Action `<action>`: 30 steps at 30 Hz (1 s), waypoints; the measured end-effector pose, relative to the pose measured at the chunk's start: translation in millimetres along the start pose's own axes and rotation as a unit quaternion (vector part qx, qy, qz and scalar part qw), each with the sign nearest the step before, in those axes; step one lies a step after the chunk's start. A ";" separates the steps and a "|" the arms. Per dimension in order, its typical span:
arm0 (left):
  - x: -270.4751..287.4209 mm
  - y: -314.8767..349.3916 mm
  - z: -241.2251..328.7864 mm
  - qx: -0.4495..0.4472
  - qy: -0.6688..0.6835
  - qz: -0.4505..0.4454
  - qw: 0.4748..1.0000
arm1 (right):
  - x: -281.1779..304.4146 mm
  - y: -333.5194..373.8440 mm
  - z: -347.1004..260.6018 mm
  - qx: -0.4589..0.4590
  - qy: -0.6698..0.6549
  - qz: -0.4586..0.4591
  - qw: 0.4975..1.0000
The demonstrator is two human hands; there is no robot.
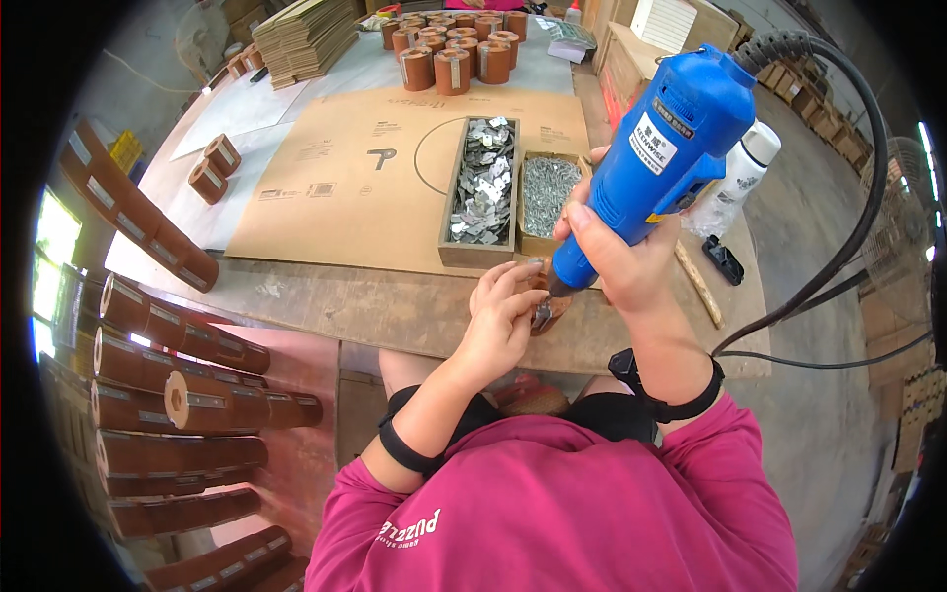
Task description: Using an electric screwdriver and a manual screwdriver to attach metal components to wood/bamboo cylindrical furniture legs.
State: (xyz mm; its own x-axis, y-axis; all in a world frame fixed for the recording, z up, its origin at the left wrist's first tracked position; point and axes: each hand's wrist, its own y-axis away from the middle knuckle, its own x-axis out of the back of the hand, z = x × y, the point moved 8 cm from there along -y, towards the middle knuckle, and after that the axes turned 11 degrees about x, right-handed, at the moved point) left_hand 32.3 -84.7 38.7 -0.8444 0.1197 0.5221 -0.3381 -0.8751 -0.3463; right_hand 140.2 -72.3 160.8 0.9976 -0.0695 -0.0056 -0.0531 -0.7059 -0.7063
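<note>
My right hand is wrapped round a blue corded electric screwdriver, which slants down to the left. Its dark tip meets a small reddish-brown cylinder near the table's front edge. From the left, my left hand grips that cylinder, its fingertips close to the tool's tip. Hand and tool hide much of the cylinder, so I cannot make out the fastener. Just beyond stand a long wooden tray of flat metal plates and a cardboard box of small screws.
Many brown cylinders stand at the table's far end, with stacked cardboard beside them. Rows of joined cylinders fill the left side. A white bottle, a wooden stick and the tool's black cable are at right.
</note>
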 end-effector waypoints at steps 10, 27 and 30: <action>-3.4 0.8 -1.7 -0.002 -0.036 0.005 0.999 | -5.4 1.5 7.0 0.009 -0.032 -0.016 0.999; -15.6 -2.3 -13.1 0.055 -0.020 0.042 0.997 | -4.9 0.5 26.0 0.007 0.018 0.017 1.000; -17.9 -2.6 -17.2 0.073 0.000 0.030 0.997 | -3.4 1.6 26.5 -0.008 0.028 0.031 0.999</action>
State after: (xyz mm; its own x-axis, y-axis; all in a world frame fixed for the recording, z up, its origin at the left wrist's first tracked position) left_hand 41.2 -76.5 16.8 -0.8618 0.0652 0.5030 -0.2231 -0.9394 -0.2604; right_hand 137.9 -54.6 140.9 0.9884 -0.1518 -0.0090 -0.1154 -0.7101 -0.6946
